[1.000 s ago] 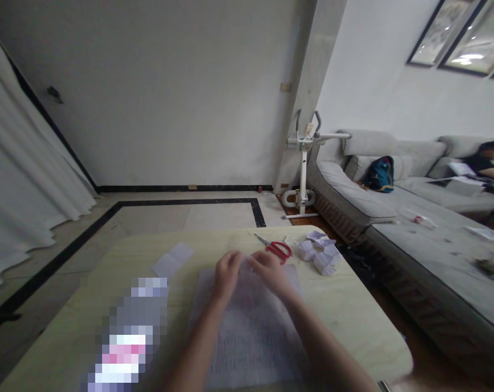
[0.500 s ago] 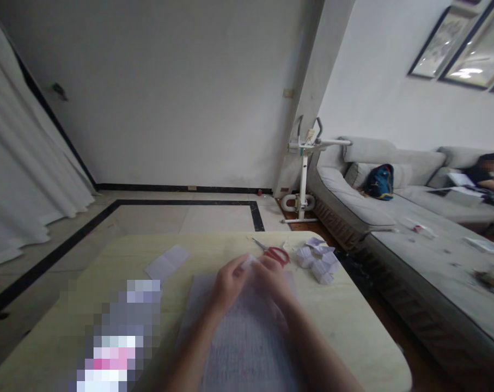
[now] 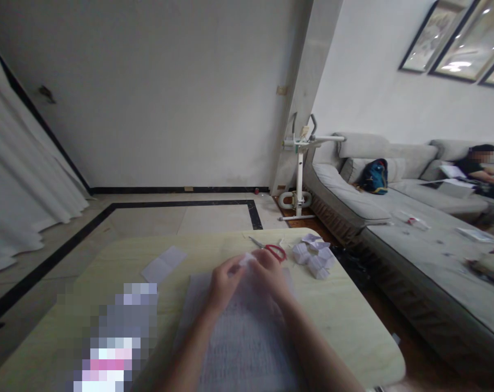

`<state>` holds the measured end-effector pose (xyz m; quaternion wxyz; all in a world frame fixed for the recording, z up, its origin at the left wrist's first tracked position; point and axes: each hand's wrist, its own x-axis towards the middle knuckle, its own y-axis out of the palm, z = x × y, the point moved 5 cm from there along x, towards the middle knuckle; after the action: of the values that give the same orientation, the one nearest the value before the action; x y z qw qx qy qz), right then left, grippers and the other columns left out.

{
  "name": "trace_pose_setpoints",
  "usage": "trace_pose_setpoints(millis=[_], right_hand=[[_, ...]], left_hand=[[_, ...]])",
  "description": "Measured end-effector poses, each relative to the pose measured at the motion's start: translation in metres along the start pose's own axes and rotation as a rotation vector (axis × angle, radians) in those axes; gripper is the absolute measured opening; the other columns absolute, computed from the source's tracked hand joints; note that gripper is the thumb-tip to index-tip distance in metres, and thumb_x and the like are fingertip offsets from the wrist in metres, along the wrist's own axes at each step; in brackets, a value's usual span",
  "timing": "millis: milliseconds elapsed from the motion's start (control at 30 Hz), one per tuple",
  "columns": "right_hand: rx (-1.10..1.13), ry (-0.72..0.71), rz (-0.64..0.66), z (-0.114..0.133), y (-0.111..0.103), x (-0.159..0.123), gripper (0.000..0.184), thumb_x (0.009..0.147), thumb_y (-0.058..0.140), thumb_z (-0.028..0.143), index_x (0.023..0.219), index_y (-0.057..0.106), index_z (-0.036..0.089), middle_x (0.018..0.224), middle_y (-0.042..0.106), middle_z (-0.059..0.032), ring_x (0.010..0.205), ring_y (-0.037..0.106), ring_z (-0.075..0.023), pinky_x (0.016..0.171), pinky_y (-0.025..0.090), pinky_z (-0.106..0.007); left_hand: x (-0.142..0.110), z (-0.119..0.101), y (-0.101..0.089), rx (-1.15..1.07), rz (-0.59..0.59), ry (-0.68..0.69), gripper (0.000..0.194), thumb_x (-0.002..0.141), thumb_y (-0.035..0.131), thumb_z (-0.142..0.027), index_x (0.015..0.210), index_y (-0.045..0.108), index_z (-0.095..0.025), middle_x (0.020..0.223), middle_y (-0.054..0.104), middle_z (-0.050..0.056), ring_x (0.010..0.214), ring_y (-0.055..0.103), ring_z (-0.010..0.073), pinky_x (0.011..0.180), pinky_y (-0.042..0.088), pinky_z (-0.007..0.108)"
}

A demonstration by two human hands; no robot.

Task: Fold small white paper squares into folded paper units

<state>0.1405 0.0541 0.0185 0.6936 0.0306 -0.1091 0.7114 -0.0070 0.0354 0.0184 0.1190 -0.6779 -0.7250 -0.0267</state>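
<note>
A small piece of white paper (image 3: 247, 260) is pinched between my two hands, above the far end of a large written sheet (image 3: 247, 343). My left hand (image 3: 225, 280) closes on the paper from the left. From the right, my right hand (image 3: 268, 272) grips it, partly hiding what the fingers do. Just beyond the right hand lie scissors with red handles (image 3: 276, 252), their blades pointing left. Several folded paper pieces (image 3: 317, 258) sit together at the far right of the table. A creased flat paper (image 3: 164, 264) rests to the left.
The pale wooden table (image 3: 345, 321) has rounded corners. A blurred-out item (image 3: 111, 348) lies on its left side. Right of the table stands a grey sofa (image 3: 394, 245) with a blue backpack (image 3: 374, 177) and a seated person (image 3: 473, 169). White exercise equipment (image 3: 299, 174) stands behind.
The view has shifted slightly, so things appear a little further left. Both hands stay together around the small paper, which shows slightly more between the fingers.
</note>
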Motion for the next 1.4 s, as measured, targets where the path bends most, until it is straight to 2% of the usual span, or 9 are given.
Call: trace_pose_setpoints(millis=[100, 267, 467, 700, 833, 967, 1100, 1233, 1400], right_hand=[[-0.093, -0.127, 0.027, 0.011, 0.001, -0.002, 0.029, 0.074, 0.063, 0.026, 0.103, 0.06, 0.02, 0.095, 0.063, -0.0058, 0.076, 0.057, -0.0159, 0.068, 0.047, -0.028], [-0.178, -0.252, 0.103, 0.018, 0.007, -0.007, 0.025, 0.077, 0.06, 0.02, 0.102, 0.064, 0.021, 0.094, 0.064, -0.006, 0.074, 0.057, -0.0161, 0.068, 0.048, -0.029], [-0.234, -0.335, 0.066, 0.02, 0.005, -0.006, 0.023, 0.075, 0.064, 0.02, 0.098, 0.065, 0.021, 0.099, 0.062, -0.0075, 0.084, 0.057, -0.019, 0.069, 0.048, -0.03], [-0.248, -0.2, 0.059, 0.009, 0.007, -0.005, 0.016, 0.078, 0.063, 0.032, 0.088, 0.066, 0.019, 0.08, 0.065, -0.0046, 0.071, 0.057, -0.0175, 0.065, 0.046, -0.03], [-0.216, -0.16, 0.082, 0.013, 0.007, -0.005, 0.018, 0.079, 0.062, 0.032, 0.089, 0.066, 0.018, 0.081, 0.066, -0.0049, 0.073, 0.058, -0.0173, 0.064, 0.046, -0.028], [-0.168, -0.18, 0.071, 0.026, -0.003, -0.004, 0.021, 0.078, 0.062, 0.03, 0.095, 0.065, 0.018, 0.094, 0.065, -0.0067, 0.08, 0.059, -0.0172, 0.069, 0.047, -0.028], [-0.108, -0.059, 0.024, 0.025, -0.013, 0.0, 0.022, 0.079, 0.059, 0.031, 0.094, 0.066, 0.017, 0.093, 0.066, -0.0076, 0.081, 0.061, -0.0181, 0.072, 0.047, -0.03], [-0.084, 0.016, 0.15, 0.021, -0.008, 0.0, 0.022, 0.08, 0.058, 0.031, 0.094, 0.068, 0.017, 0.088, 0.067, -0.0061, 0.075, 0.06, -0.0168, 0.069, 0.046, -0.029], [-0.04, 0.055, 0.251, 0.021, -0.001, -0.004, 0.019, 0.081, 0.057, 0.031, 0.082, 0.07, 0.016, 0.067, 0.061, -0.0021, 0.062, 0.054, -0.0132, 0.058, 0.041, -0.024]], left_hand=[[0.002, 0.002, 0.001, -0.084, 0.006, -0.032, 0.032, 0.073, 0.064, -0.03, 0.101, 0.067, -0.015, 0.103, 0.069, 0.01, 0.094, 0.064, 0.0222, 0.084, 0.05, 0.033], [0.005, 0.003, -0.001, -0.143, -0.006, -0.034, 0.031, 0.073, 0.064, -0.028, 0.101, 0.065, -0.014, 0.099, 0.07, 0.009, 0.092, 0.066, 0.021, 0.083, 0.05, 0.031], [0.005, 0.002, -0.002, -0.117, -0.019, -0.051, 0.026, 0.074, 0.064, -0.028, 0.096, 0.066, -0.014, 0.094, 0.071, 0.008, 0.089, 0.066, 0.0205, 0.08, 0.051, 0.03], [0.003, -0.001, -0.004, -0.036, -0.041, 0.013, 0.027, 0.076, 0.062, -0.032, 0.097, 0.067, -0.015, 0.096, 0.07, 0.007, 0.089, 0.065, 0.0194, 0.079, 0.05, 0.028], [0.003, -0.003, -0.002, -0.011, -0.008, 0.036, 0.026, 0.081, 0.057, -0.034, 0.093, 0.067, -0.014, 0.094, 0.069, 0.008, 0.089, 0.064, 0.0194, 0.079, 0.05, 0.028], [0.002, -0.002, -0.003, 0.032, -0.056, 0.052, 0.027, 0.085, 0.051, -0.036, 0.095, 0.065, -0.015, 0.093, 0.069, 0.007, 0.089, 0.064, 0.0195, 0.079, 0.049, 0.029], [-0.002, 0.001, 0.0, 0.115, -0.065, 0.094, 0.027, 0.084, 0.053, -0.035, 0.101, 0.063, -0.017, 0.098, 0.069, 0.008, 0.092, 0.063, 0.0194, 0.083, 0.048, 0.03], [-0.004, -0.001, 0.002, 0.15, -0.036, 0.12, 0.025, 0.083, 0.056, -0.034, 0.101, 0.062, -0.018, 0.09, 0.07, 0.006, 0.083, 0.065, 0.0177, 0.076, 0.049, 0.028], [-0.006, -0.009, 0.004, 0.14, 0.013, 0.177, 0.021, 0.084, 0.055, -0.034, 0.09, 0.065, -0.017, 0.085, 0.07, 0.005, 0.08, 0.064, 0.0166, 0.073, 0.049, 0.026]])
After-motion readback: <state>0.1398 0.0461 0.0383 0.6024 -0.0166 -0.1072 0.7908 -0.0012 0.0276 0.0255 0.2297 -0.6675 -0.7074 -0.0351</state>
